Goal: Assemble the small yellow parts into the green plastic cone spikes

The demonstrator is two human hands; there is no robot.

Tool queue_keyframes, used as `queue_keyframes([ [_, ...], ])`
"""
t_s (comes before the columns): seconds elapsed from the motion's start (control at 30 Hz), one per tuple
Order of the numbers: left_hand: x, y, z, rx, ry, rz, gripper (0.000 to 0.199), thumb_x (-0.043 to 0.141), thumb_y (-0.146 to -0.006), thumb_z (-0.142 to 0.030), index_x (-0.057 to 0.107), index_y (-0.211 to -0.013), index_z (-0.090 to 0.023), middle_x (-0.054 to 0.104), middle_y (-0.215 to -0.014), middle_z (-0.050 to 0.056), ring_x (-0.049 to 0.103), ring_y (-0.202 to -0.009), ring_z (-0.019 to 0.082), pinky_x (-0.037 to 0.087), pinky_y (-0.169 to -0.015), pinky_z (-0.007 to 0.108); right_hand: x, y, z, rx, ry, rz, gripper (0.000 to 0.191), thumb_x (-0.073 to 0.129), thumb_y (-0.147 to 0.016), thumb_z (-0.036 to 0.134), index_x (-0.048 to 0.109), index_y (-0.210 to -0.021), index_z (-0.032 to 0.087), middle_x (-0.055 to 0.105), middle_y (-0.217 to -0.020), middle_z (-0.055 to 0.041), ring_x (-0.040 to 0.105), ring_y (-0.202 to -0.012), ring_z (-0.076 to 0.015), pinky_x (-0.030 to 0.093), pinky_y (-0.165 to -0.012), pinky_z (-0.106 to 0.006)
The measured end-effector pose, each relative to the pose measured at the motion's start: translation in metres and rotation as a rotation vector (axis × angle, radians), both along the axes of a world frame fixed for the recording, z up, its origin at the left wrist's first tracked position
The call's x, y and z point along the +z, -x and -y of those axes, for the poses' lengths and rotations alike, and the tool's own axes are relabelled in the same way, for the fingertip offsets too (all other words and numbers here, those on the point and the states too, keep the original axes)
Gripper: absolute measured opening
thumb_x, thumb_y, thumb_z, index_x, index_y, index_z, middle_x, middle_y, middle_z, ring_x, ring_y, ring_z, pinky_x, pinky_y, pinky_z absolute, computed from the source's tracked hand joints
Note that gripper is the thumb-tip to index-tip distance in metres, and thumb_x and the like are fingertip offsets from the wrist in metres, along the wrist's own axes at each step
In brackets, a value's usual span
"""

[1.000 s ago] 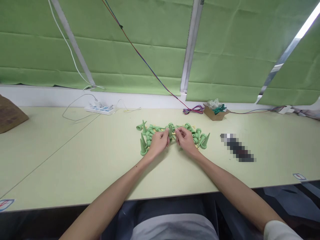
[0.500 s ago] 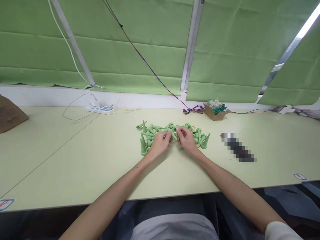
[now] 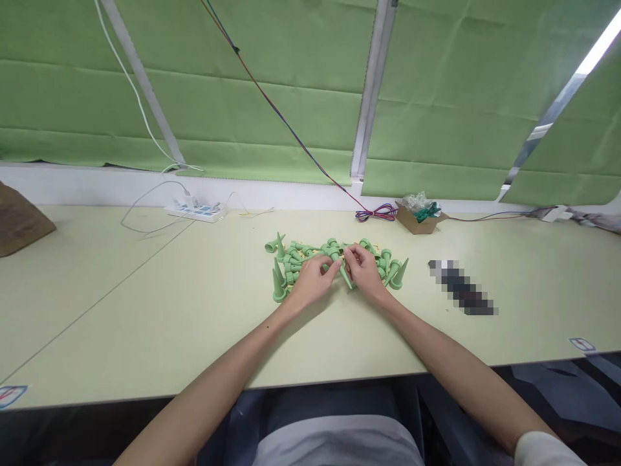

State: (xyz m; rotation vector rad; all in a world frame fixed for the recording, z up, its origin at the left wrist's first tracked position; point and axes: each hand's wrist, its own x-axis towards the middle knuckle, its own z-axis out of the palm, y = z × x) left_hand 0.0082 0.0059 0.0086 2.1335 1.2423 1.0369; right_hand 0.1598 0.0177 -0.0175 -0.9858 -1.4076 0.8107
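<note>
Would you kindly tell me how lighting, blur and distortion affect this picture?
Head view: faint, soft shadow beside the left forearm; head view: glare on the bright strip at upper right; head view: pale uprights fan outward, suggesting wide-angle distortion; head view: pixelation hides the dark item, while the green cones look slightly soft.

Green blinds (image 3: 291,77) above a pale counter (image 3: 169,310)
Grey upright strips (image 3: 371,97) part the panels, and a bright streak of light (image 3: 599,52) shows at far right; below runs a white ledge (image 3: 281,194), with a dark chair (image 3: 334,404) at the near edge.
</note>
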Motion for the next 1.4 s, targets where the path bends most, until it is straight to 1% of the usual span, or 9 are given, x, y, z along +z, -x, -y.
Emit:
queue_keyframes([
  [0.27, -0.009, 0.001, -0.004, 0.016, -0.041, -0.030, 0.020, 0.057, -0.084, -0.035, 0.059, -0.074, -0.017, 0.063, -0.079, 0.004, 0.050, -0.063, 0.015, 0.040, -0.063, 0.030, 0.001, 0.001, 0.000, 0.003, 0.008, 0.027, 0.041, 0.049, -0.088, 0.061, 0.041, -0.073, 0.024, 0.037, -0.049, 0.0071, 0.040, -0.039, -0.0115, 0.033, -0.041, -0.028],
  [0.6, -0.008, 0.004, -0.005, 0.046, -0.114, 0.004, 0.014, 0.057, -0.083, -0.023, 0.058, -0.070, -0.018, 0.057, -0.080, 0.004, 0.052, -0.068, 0.015, 0.041, -0.067, 0.029, -0.002, 0.001, -0.001, 0.022, 0.014, 0.032, 0.041, 0.050, -0.088, 0.061, 0.045, -0.072, 0.024, 0.042, -0.045, 0.0064, 0.040, -0.038, -0.0117, 0.033, -0.040, -0.028],
  [0.73, -0.006, 0.003, -0.003, 0.077, -0.135, -0.030, 0.017, 0.056, -0.082, -0.020, 0.054, -0.066, -0.018, 0.058, -0.073, 0.003, 0.052, -0.069, 0.016, 0.040, -0.068, 0.030, -0.003, 0.001, -0.002, 0.040, -0.002, -0.005, 0.039, 0.053, -0.088, 0.058, 0.046, -0.072, 0.023, 0.042, -0.045, 0.0063, 0.040, -0.037, -0.0115, 0.033, -0.040, -0.028],
  [0.93, -0.005, 0.000, -0.002, 0.074, -0.049, 0.020, 0.016, 0.055, -0.083, -0.022, 0.051, -0.069, -0.018, 0.061, -0.069, 0.001, 0.048, -0.057, 0.012, 0.039, -0.062, 0.028, -0.003, 0.002, -0.001, 0.058, -0.020, -0.010, 0.039, 0.052, -0.089, 0.058, 0.047, -0.073, 0.023, 0.044, -0.046, 0.0058, 0.041, -0.039, -0.0115, 0.032, -0.041, -0.027],
  [1.0, -0.005, 0.000, -0.001, 0.079, -0.019, 0.054, 0.006, 0.055, -0.083, -0.025, 0.056, -0.081, -0.019, 0.063, -0.072, 0.000, 0.048, -0.053, 0.011, 0.039, -0.060, 0.028, -0.002, 0.002, 0.001, 0.067, -0.023, -0.029, 0.038, 0.053, -0.089, 0.058, 0.047, -0.074, 0.023, 0.043, -0.047, 0.0063, 0.041, -0.039, -0.0111, 0.032, -0.041, -0.027],
  [1.07, -0.005, 0.000, -0.001, 0.073, 0.035, 0.109, 0.016, 0.057, -0.083, -0.026, 0.056, -0.097, -0.020, 0.065, -0.078, 0.000, 0.049, -0.050, 0.010, 0.040, -0.056, 0.027, 0.000, 0.003, 0.002, 0.068, -0.025, -0.048, 0.038, 0.053, -0.090, 0.057, 0.047, -0.075, 0.023, 0.044, -0.048, 0.0067, 0.041, -0.039, -0.0107, 0.032, -0.041, -0.026],
  [1.13, -0.005, 0.000, -0.001, 0.052, 0.105, 0.173, 0.021, 0.057, -0.082, -0.027, 0.053, -0.102, -0.021, 0.066, -0.083, 0.000, 0.052, -0.048, 0.009, 0.041, -0.053, 0.025, 0.001, 0.003, 0.003, 0.061, -0.028, -0.066, 0.037, 0.053, -0.090, 0.056, 0.047, -0.075, 0.023, 0.044, -0.049, 0.0067, 0.041, -0.039, -0.0104, 0.032, -0.041, -0.026],
  [1.27, -0.006, -0.002, -0.004, 0.002, 0.246, 0.344, 0.012, 0.053, -0.087, -0.031, 0.047, -0.091, -0.021, 0.064, -0.084, 0.000, 0.056, -0.044, 0.010, 0.040, -0.042, 0.023, 0.002, 0.004, 0.005, 0.031, -0.062, -0.099, 0.036, 0.053, -0.092, 0.054, 0.047, -0.075, 0.023, 0.045, -0.051, 0.0064, 0.041, -0.038, -0.0100, 0.031, -0.039, -0.026],
  [1.4, -0.003, -0.003, -0.006, -0.038, 0.387, 0.460, 0.033, 0.045, -0.093, -0.044, 0.048, -0.073, -0.018, 0.057, -0.065, 0.000, 0.055, -0.041, 0.012, 0.036, -0.037, 0.024, 0.002, 0.004, 0.005, 0.023, -0.087, -0.110, 0.034, 0.052, -0.093, 0.051, 0.047, -0.075, 0.023, 0.045, -0.052, 0.0063, 0.041, -0.038, -0.0099, 0.030, -0.038, -0.027],
])
